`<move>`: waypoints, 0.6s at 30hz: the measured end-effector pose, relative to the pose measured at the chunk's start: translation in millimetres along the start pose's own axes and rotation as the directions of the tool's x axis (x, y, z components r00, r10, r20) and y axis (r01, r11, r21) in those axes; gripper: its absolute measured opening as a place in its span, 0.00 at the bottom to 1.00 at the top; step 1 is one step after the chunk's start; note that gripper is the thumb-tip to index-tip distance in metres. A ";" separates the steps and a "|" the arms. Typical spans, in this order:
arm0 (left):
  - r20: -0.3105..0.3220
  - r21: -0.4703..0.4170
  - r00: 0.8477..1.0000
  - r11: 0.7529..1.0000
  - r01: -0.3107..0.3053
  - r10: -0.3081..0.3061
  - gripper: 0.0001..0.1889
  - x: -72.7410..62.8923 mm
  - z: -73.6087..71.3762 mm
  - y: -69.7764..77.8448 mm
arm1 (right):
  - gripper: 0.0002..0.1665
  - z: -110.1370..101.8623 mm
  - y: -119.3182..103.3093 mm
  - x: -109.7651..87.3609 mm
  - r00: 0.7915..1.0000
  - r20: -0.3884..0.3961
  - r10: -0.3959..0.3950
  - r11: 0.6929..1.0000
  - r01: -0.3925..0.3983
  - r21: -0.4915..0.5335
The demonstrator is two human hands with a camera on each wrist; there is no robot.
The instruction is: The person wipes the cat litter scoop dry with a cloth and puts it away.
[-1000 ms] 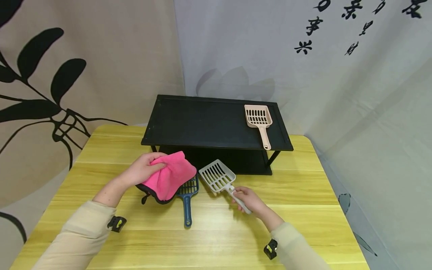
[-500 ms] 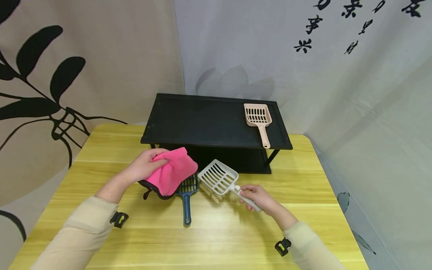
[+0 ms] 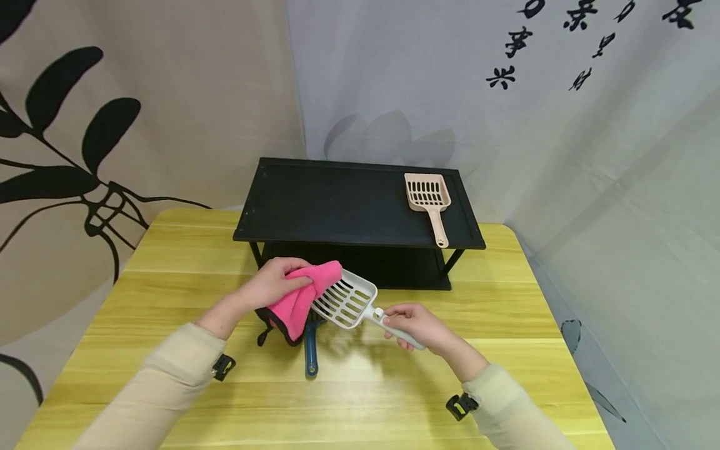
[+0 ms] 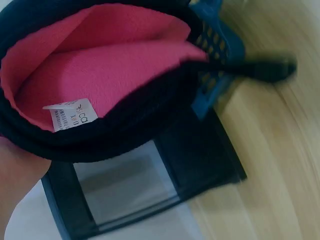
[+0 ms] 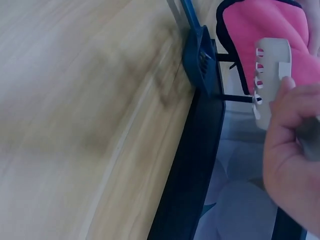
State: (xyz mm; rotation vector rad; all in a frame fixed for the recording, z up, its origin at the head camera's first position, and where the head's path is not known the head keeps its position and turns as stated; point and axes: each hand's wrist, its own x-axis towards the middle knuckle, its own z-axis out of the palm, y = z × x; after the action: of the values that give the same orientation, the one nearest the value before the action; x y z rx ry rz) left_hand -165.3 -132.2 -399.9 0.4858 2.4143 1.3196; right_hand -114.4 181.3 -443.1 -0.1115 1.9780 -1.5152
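Observation:
My left hand grips a pink cloth with black edging, a hanging loop and a white tag visible in the left wrist view. The cloth overlaps the left edge of a white slotted litter scoop. Gripping that scoop by its handle is my right hand, with the scoop held over the table and its shadow below. A blue litter scoop lies beneath the cloth, its head largely covered in the head view; the right wrist view shows its head.
A two-tier black shelf stands at the back of the wooden table. On its top right lies a beige litter scoop. A printed curtain hangs behind the table.
My left hand has moved right and slightly down, bringing the cloth onto the white litter scoop's head. The right hand shifted right with the scoop, then slightly back left.

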 end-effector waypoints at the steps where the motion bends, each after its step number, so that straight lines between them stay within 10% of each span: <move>1: 0.007 0.010 1.000 1.000 -0.008 0.008 0.15 1.2 3.3 0.6 | 0.23 1.4 -1.1 0.6 1.000 -0.003 0.005 1.000 -0.005 -0.001; 18: 0.246 0.225 0.947 0.938 -0.265 0.208 0.10 9.2 52.5 2.9 | 0.24 7.7 -5.5 6.6 0.996 0.073 -0.046 0.996 0.040 0.076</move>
State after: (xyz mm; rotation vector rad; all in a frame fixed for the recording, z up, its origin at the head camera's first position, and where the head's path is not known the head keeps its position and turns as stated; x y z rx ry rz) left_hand -149.2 -88.0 -425.3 0.9692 2.4041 0.9801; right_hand -117.1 170.2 -442.0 -0.1781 1.8687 -1.5874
